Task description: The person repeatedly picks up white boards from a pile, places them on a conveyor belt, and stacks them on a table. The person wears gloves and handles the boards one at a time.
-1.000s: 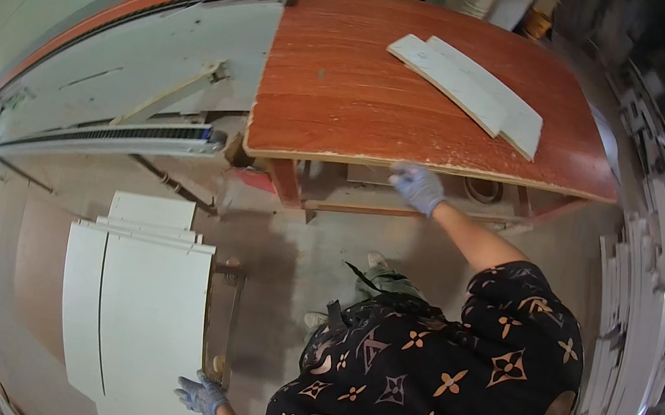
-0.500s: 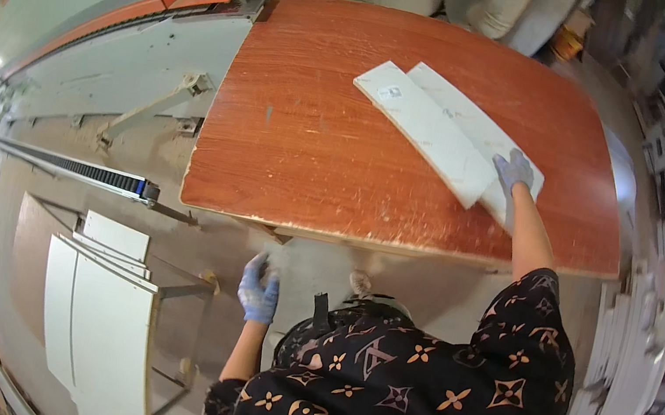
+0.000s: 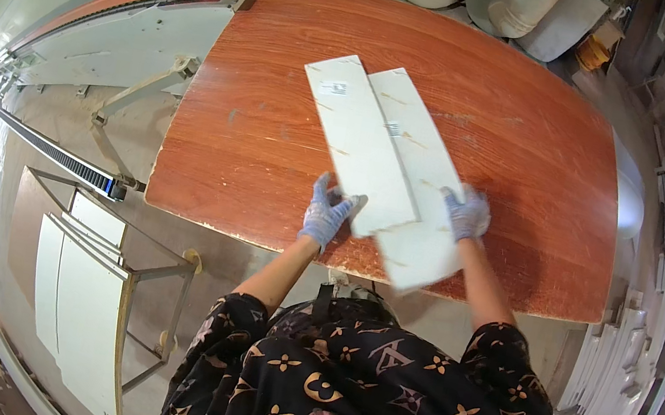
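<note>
Two long white boards lie slanted on a red-brown wooden table. The left white board [image 3: 357, 141] overlaps the edge of the right white board [image 3: 424, 166], and each bears a small label. My left hand [image 3: 326, 213], in a pale blue-grey glove, grips the left board's near end at its left edge, thumb over the top face. My right hand [image 3: 466, 214], gloved alike, holds the right board by its right edge near the close end. That board's near corner reaches the table's front edge. Fingers under the boards are hidden.
The wooden table [image 3: 255, 141] fills the middle. A machine with an orange rail [image 3: 72, 19] and a dark roller arm [image 3: 49, 149] stand at the left. White panels [image 3: 86, 315] rest on a metal frame at the lower left. Long white strips [image 3: 602, 371] line the right side.
My left hand has come up from beside the table onto the left board. Both boards have swung round and slid nearer to me, with my right hand still on the right one.
</note>
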A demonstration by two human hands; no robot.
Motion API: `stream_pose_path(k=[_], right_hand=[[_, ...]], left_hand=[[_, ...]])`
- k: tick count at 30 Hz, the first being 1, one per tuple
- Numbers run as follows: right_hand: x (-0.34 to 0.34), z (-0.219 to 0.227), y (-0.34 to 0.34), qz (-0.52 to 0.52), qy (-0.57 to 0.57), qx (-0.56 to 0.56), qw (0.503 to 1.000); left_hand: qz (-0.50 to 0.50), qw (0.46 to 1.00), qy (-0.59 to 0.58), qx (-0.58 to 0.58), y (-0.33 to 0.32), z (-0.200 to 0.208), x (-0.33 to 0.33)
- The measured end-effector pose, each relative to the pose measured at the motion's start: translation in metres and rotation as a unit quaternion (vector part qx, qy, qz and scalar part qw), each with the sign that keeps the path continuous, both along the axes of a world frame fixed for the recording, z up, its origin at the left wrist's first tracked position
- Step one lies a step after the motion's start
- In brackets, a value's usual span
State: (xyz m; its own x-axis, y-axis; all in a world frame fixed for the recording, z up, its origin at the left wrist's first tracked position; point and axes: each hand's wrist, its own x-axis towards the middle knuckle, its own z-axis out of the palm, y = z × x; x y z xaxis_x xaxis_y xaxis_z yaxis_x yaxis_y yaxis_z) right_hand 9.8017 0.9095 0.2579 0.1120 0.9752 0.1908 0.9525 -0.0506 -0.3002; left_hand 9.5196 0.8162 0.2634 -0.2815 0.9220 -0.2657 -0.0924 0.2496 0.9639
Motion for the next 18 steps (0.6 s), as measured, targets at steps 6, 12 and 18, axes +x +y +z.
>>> stream_pose_path(k=[6, 12, 18], right_hand=[[-0.091, -0.004, -0.068, 0.115, 0.074, -0.071, 0.988], [-0.129, 0.002, -0.132, 0.288, 0.091, -0.121, 0.946], [-0.166, 0.023, -0.155, 0.359, 0.171, -0.176, 0.900]], left_hand=[[0.055, 0.989, 0.043, 0.134, 0.003, -0.056, -0.099], [-0.008, 0.898, 0.434, -0.077, -0.116, 0.006, -0.121], [0.097, 0.961, 0.140, -0.218, -0.191, 0.018, -0.119]])
